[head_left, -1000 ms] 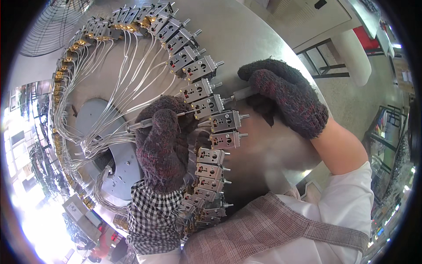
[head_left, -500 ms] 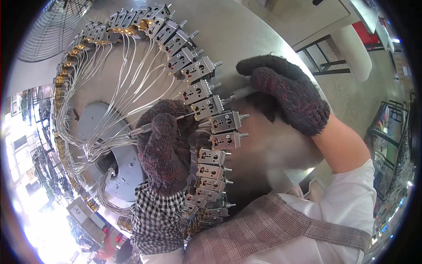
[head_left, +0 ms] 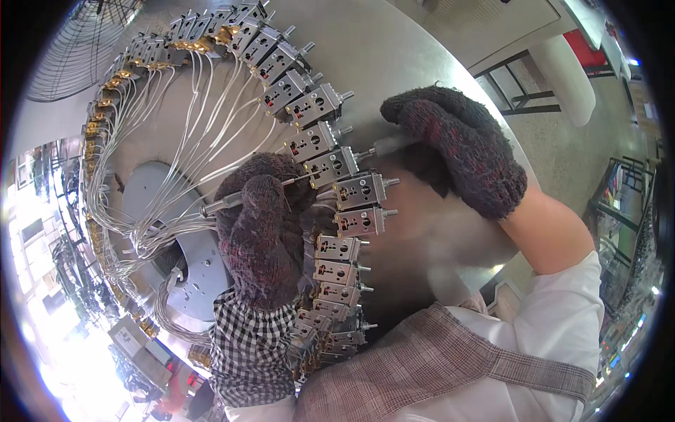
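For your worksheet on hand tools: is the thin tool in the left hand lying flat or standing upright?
Lying roughly flat: the thin tool crosses the gloved left hand, its tip towards a metal block.

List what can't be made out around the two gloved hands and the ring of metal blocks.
Head view:
- Left hand: its glove covers its grip on the thin probe, and the blocks beneath it.
- Right hand: the glove hides how its fingers hold the metal tool.
- Ring of metal blocks: the lowest ones vanish behind the checked sleeve.
- Lower left: washed out by glare.
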`<state>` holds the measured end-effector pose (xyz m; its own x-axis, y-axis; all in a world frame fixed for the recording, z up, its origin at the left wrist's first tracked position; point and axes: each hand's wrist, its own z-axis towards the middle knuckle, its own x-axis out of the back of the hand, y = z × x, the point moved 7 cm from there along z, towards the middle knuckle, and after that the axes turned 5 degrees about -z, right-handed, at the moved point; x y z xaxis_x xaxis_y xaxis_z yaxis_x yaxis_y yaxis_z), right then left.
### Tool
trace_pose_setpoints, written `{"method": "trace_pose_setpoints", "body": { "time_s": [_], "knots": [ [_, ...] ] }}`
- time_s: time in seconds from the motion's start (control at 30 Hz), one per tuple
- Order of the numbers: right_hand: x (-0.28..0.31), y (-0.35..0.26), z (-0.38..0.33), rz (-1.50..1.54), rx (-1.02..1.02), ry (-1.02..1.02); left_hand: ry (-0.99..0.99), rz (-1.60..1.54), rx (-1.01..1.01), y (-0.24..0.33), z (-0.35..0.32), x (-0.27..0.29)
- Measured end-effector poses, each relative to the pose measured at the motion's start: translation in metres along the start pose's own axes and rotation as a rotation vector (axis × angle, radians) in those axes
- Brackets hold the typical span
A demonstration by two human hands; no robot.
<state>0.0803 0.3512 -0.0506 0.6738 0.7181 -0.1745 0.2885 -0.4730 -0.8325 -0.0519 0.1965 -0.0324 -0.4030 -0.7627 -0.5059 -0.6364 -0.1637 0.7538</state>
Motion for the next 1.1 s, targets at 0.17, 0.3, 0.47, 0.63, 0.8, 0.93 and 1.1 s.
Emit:
{"method": "trace_pose_setpoints", "body": {
  "time_s": [0.17, 0.3, 0.47, 0.63, 0.8, 0.93, 1.1],
  "knots": [
    [0.002, 0.002, 0.002, -0.19, -0.103, 0.009, -0.031, 0.061, -0.006, -0.001, 0.002, 0.002],
    [-0.001, 0.003, 0.001, -0.091, -0.096, -0.015, 0.016, 0.015, -0.009, -0.002, 0.002, 0.009],
    [-0.001, 0.005, 0.001, 0.049, -0.003, -0.065, -0.004, -0.069, -0.011, -0.002, 0.0, 0.005],
    [0.001, 0.006, 0.001, 0.057, 0.019, -0.095, -0.039, -0.086, 0.013, -0.001, 0.001, 0.009],
    [0.0, 0.007, 0.0, 0.086, 0.038, -0.084, 0.047, -0.055, -0.012, -0.006, 0.001, 0.019],
    [0.002, 0.005, 0.0, 0.062, 0.061, -0.094, -0.103, -0.029, 0.016, -0.007, 0.001, 0.017],
    [0.011, 0.005, -0.016, 0.051, 0.043, 0.015, -0.241, 0.013, -0.002, 0.0, -0.003, 0.007]
  ]
}}
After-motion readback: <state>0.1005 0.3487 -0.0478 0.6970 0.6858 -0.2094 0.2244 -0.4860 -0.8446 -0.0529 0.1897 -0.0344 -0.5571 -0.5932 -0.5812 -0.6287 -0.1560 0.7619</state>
